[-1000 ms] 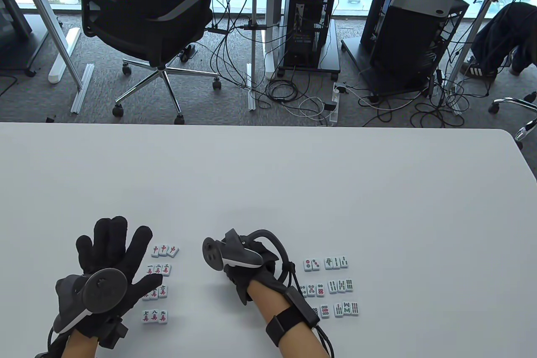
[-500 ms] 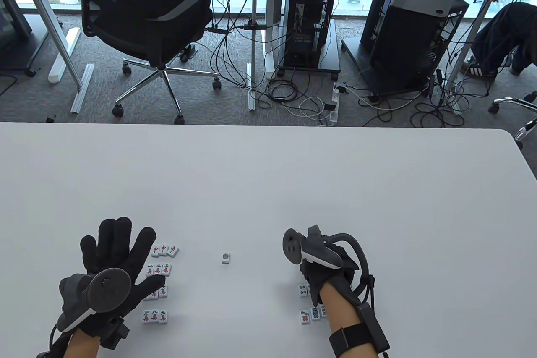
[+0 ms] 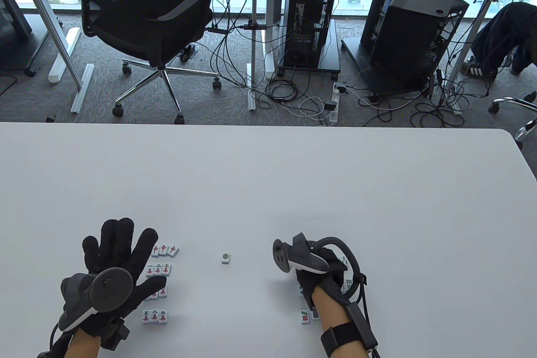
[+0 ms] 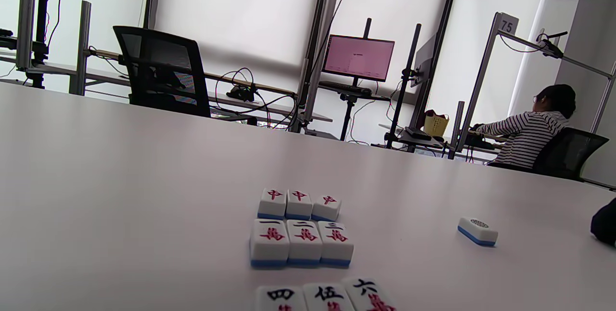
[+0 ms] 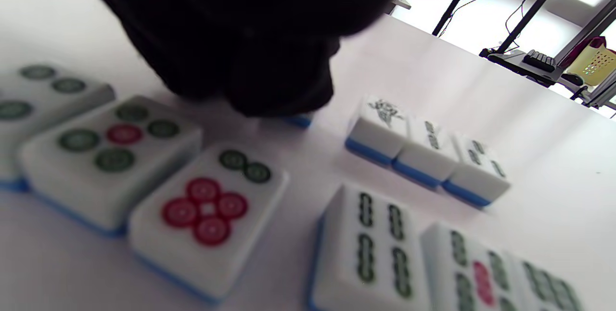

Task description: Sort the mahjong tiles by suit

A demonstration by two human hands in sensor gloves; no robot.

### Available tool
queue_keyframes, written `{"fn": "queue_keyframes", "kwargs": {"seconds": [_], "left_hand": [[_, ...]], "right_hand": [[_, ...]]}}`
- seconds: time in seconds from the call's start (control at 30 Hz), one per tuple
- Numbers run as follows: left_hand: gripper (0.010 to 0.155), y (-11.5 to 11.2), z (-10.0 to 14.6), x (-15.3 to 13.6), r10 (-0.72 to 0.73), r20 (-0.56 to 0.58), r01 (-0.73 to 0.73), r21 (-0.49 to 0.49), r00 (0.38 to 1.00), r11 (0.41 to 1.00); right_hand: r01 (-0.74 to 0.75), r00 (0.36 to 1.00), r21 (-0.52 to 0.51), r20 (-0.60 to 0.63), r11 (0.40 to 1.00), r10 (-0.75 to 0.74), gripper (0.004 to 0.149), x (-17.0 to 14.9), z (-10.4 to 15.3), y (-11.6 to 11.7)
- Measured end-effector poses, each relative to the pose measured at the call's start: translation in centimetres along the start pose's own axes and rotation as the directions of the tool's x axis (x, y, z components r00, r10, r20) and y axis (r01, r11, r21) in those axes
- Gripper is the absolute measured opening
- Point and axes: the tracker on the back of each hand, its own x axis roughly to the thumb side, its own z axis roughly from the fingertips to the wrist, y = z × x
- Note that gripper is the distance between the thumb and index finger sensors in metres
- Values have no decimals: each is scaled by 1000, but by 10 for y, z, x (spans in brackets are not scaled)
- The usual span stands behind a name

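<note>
The black-gloved left hand (image 3: 115,265) lies flat, grip wide, at lower left. The black-gloved right hand (image 3: 321,276) covers white dot-suit mahjong tiles (image 5: 159,176); its grip cannot be told.

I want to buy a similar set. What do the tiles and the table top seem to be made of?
Tiles: probably molded plastic or resin, a smooth white face with a soft sheen on a blue backing layer, with coloured markings. Table: likely a matte white laminate; it looks even and grainless, with only soft reflections.
</note>
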Motion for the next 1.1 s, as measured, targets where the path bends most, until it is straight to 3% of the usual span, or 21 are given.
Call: {"fn": "queue_keyframes", "kwargs": {"seconds": [0.13,0.27,0.43,0.57,0.7,0.87,1.1], "left_hand": [[92,0,0,0,6,0,-6,2,1000,1000],[92,0,0,0,7,-3,-7,-4,1000,1000],[91,0,0,0,8,-1,-8,-8,1000,1000],[91,1,0,0,13,0,-13,-4,1000,1000],[91,1,0,-1,19,-1,-19,-5,1000,1000],[91,-1,-1,0,18,-1,-18,-21,1000,1000],[91,2,0,-2,33,-11,-33,-15,999,999]], "right_hand": [[138,989,-104,75,985,-131,58,23,-3,-20],[168,977,-173,162,970,-140,58,61,-10,-38],[154,968,-158,222,975,-117,58,101,-24,-48],[135,967,-149,238,980,-97,57,114,-30,-50],[131,964,-134,247,982,-95,56,118,-33,-44],[146,961,-194,260,970,-93,62,112,-26,-45],[170,972,-214,198,962,-128,66,61,-5,-54]]}}
